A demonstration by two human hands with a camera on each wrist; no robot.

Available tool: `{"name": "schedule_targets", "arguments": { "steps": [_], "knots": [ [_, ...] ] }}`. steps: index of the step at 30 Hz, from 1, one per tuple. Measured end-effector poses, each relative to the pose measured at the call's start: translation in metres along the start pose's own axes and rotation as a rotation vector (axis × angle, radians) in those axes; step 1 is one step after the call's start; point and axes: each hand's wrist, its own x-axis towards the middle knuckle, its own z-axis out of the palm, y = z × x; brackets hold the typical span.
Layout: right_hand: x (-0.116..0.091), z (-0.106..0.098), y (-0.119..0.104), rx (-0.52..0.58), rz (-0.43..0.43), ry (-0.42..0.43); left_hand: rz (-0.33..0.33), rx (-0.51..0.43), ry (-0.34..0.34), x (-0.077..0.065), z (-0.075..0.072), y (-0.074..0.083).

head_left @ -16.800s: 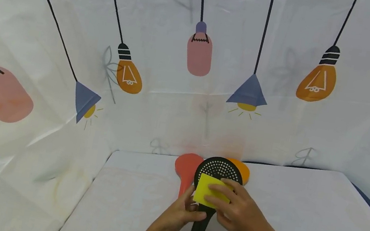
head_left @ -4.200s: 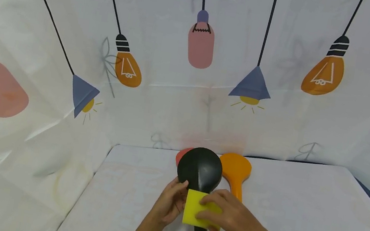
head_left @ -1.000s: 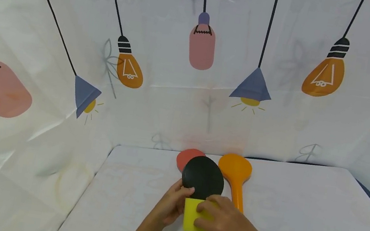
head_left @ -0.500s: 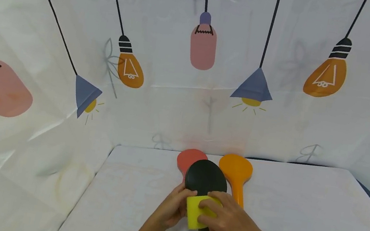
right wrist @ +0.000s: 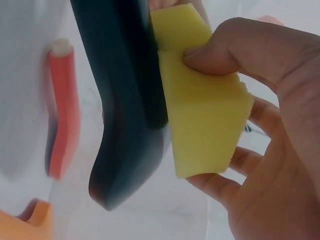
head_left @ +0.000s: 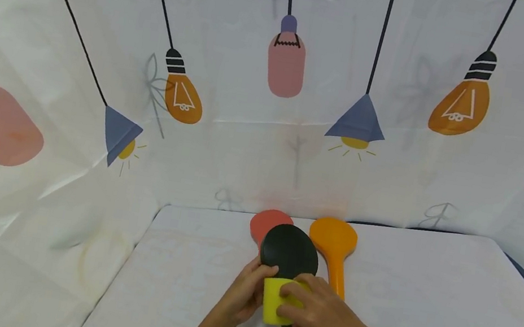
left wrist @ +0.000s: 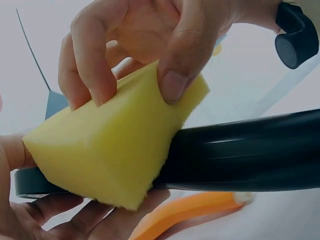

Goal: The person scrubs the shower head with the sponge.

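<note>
A black kitchen spoon [head_left: 289,251] with a broad round head is tilted above the table, its smooth face showing in the head view. My left hand [head_left: 241,292] grips it where head meets handle, thumb on the near side. In my right hand [head_left: 320,313] is a yellow sponge [head_left: 274,300], bent over the upper handle. The left wrist view shows the sponge [left wrist: 110,145] pressed against the spoon's handle [left wrist: 250,155], with left fingers underneath. In the right wrist view, thumb and fingers pinch the sponge [right wrist: 205,115] beside the handle [right wrist: 127,95]. The sponge hides part of the neck.
A red round-headed utensil [head_left: 269,223] lies behind the black spoon, partly covered by it. To its right lies an orange one [head_left: 334,238]. Both rest on the white table [head_left: 425,304], near its back edge against a white sheet [head_left: 221,163] printed with lamps.
Long before, a perforated black head faced up under the sponge; now a smooth black face shows. Over the last second the sponge rose slightly along the handle and the black spoon shifted little.
</note>
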Motion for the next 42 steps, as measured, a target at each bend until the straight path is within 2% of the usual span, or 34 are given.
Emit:
{"name": "schedule_targets", "arguments": {
  "steps": [3, 7, 11, 16, 24, 27, 32, 39, 42],
  "knots": [
    [-0.001, 0.001, -0.002, 0.021, -0.002, -0.017, 0.016, -0.014, 0.052, -0.001, 0.001, -0.003],
    [-0.004, 0.004, -0.006, 0.072, -0.046, 0.011, -0.008, -0.037, 0.157, -0.002, 0.001, -0.006],
    [-0.004, 0.005, -0.008, 0.094, -0.086, 0.019, 0.026, -0.058, 0.196, -0.002, 0.0, -0.005],
    [-0.001, 0.003, -0.009, 0.106, -0.103, -0.008, 0.085, -0.095, 0.179, 0.001, -0.002, -0.001],
    [0.0, -0.003, -0.011, 0.181, -0.134, -0.085, 0.07, -0.152, 0.147, 0.001, -0.004, 0.004],
    [0.001, -0.004, -0.013, 0.198, -0.168, -0.078, 0.089, -0.164, 0.136, 0.001, -0.005, 0.005],
    [0.002, -0.004, -0.015, 0.213, -0.217, -0.062, 0.12, -0.18, 0.155, 0.002, -0.007, 0.008],
    [0.002, -0.008, -0.015, 0.237, -0.214, -0.115, 0.142, -0.215, 0.146, 0.003, -0.01, 0.008],
    [0.002, -0.011, -0.014, 0.254, -0.202, -0.114, 0.141, -0.23, 0.145, 0.003, -0.009, 0.008]
  ]
}}
